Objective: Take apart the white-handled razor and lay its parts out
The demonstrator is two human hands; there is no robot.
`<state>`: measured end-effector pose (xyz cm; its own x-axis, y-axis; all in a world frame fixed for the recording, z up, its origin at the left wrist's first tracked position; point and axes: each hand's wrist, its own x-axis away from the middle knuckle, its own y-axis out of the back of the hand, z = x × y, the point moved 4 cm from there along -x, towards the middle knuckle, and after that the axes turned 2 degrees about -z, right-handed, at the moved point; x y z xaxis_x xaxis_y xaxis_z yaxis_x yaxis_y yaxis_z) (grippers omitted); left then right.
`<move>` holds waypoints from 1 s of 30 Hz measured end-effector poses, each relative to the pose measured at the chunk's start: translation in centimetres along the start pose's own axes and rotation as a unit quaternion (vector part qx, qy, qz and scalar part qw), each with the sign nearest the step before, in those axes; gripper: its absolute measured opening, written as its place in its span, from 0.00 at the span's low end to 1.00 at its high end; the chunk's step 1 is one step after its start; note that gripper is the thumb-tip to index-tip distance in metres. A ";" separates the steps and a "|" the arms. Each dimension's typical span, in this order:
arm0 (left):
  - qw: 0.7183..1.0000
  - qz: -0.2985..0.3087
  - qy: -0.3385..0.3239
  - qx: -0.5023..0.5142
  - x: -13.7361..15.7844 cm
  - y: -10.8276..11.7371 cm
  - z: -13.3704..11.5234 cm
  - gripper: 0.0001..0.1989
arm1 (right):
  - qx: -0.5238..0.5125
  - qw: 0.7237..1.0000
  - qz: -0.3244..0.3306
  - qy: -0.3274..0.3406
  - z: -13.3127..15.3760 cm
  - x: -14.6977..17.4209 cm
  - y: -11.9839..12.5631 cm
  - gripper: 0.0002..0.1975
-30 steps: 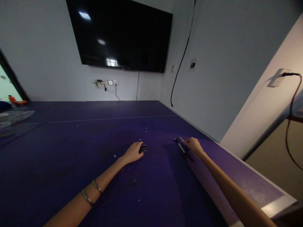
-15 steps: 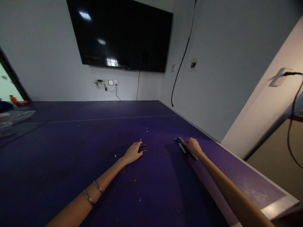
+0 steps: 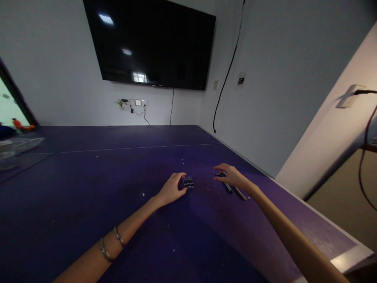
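Observation:
Stretched forward over the purple tabletop (image 3: 123, 220), my left hand (image 3: 171, 190) has its thumb and fingers curved around the left side of a small, flat, see-through and dark case (image 3: 188, 182). What the case contains is too small to tell. My right hand (image 3: 231, 175) hovers with its thumb and fingers spread and nothing between them. Beneath and beside it lie two slim dark strips with pale edges, the left strip (image 3: 227, 188) and the right strip (image 3: 240, 193). They meet near their far ends under my fingers, where a join cannot be made out.
A large black television (image 3: 156, 43) hangs on the wall above wall sockets (image 3: 138, 103). A black cable (image 3: 225, 84) dangles near the table's right edge. Crumpled clear plastic (image 3: 22, 145) and an orange object (image 3: 22, 125) are at the far left. White specks dot the tabletop.
My left hand and the small case have moved right. My right hand has let go of the slim dark strips, opened its fingers and shifted slightly left and up.

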<state>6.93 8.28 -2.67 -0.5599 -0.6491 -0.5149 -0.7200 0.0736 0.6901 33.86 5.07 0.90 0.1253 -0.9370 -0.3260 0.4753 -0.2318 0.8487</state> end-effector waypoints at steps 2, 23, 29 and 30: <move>1.000 0.008 -0.025 0.017 -0.1 -0.2 -1.8 0.26 | -0.028 0.997 0.058 0.045 2.9 0.3 -0.5 0.32; 0.996 0.060 -0.050 0.047 0.9 -1.1 -6.4 0.27 | -0.036 0.981 0.153 0.113 8.1 2.5 -1.7 0.24; 0.998 0.055 -0.010 0.036 1.3 -0.2 -4.0 0.24 | -0.028 0.991 0.124 0.033 0.8 1.2 1.1 0.26; 0.998 0.056 -0.001 0.031 1.4 0.0 -3.4 0.23 | -0.021 0.992 0.123 0.022 -1.0 1.0 1.7 0.25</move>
<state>7.52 4.76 -1.68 -0.6388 -0.6327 -0.4377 -0.6773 0.1926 0.7100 35.63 3.96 1.57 0.2804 -0.9510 -0.1301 0.4617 0.0148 0.8869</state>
